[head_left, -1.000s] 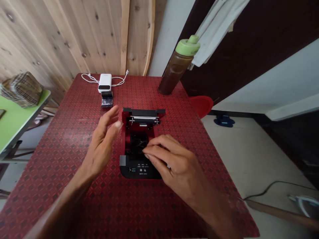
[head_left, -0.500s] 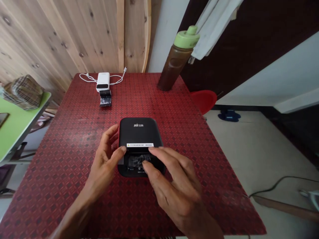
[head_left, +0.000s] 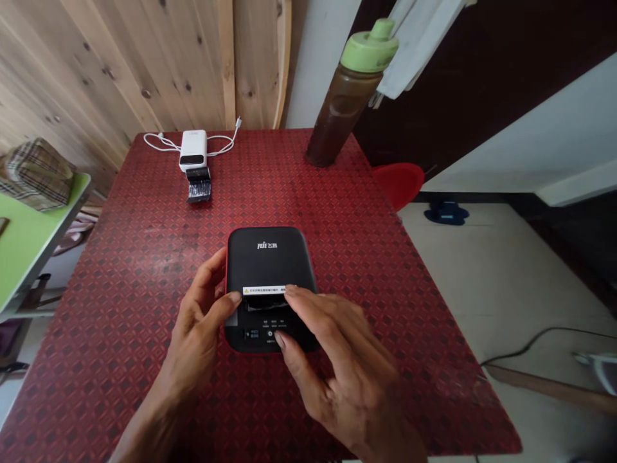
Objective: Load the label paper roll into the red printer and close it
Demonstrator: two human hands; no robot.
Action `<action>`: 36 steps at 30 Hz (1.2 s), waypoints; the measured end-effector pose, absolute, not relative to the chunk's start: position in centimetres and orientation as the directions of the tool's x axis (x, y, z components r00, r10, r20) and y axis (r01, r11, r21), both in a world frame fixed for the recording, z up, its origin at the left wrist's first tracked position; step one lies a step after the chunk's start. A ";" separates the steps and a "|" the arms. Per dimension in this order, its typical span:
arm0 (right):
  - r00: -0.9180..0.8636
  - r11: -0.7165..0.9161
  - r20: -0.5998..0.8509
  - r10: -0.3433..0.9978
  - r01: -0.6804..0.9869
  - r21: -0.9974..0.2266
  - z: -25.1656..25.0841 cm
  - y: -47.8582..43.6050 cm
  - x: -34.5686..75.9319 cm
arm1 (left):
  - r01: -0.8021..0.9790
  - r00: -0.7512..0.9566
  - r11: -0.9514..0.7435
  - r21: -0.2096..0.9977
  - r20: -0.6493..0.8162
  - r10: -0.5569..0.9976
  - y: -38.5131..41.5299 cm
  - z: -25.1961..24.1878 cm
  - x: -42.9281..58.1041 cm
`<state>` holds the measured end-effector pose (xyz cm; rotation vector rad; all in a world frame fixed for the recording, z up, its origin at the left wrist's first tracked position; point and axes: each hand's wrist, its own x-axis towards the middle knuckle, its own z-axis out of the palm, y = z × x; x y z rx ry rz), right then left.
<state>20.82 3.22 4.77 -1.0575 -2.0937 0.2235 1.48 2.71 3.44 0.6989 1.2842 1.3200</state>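
Observation:
A black receipt printer [head_left: 267, 263] with rounded corners lies flat on the table, with a white logo and a red lower edge. A white warning sticker [head_left: 263, 290] runs along its dark paper slot [head_left: 263, 302]. Small printed marks and a round button show on the front panel. My left hand [head_left: 202, 321] grips the printer's left side, thumb on the top edge and fingers against the side. My right hand [head_left: 337, 360] lies over the front right, fingers apart. Its index fingertip is at the sticker's right end, and its thumb tip is beside the round button.
On the red patterned table [head_left: 144, 276], a white power bank [head_left: 193, 146] with a cable stands at the back left, near a crumpled black wrapper [head_left: 198, 185]. A brown bottle [head_left: 344, 103] with a green lid is at the back right. Beyond the right edge is a red stool [head_left: 400, 183].
The clear, crinkled film that lay over the printer's front panel no longer shows there; the panel's marks are visible. Both hands stay at the printer. The camera view has shifted slightly.

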 end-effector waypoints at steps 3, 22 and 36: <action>-0.360 0.624 0.546 0.756 0.646 -0.439 4.8 3.3 20.6 | -0.301 -0.215 0.196 0.933 -0.267 0.939 2.8 3.5 1.6; -0.036 0.371 0.520 0.853 0.743 -0.557 1.2 -1.7 21.9 | -0.254 -0.193 0.229 0.940 -0.281 0.940 0.3 2.5 0.7; 0.029 0.322 0.495 0.868 0.727 -0.607 1.1 -2.0 21.5 | -0.349 -0.250 0.285 0.893 -0.382 0.890 1.3 3.8 1.1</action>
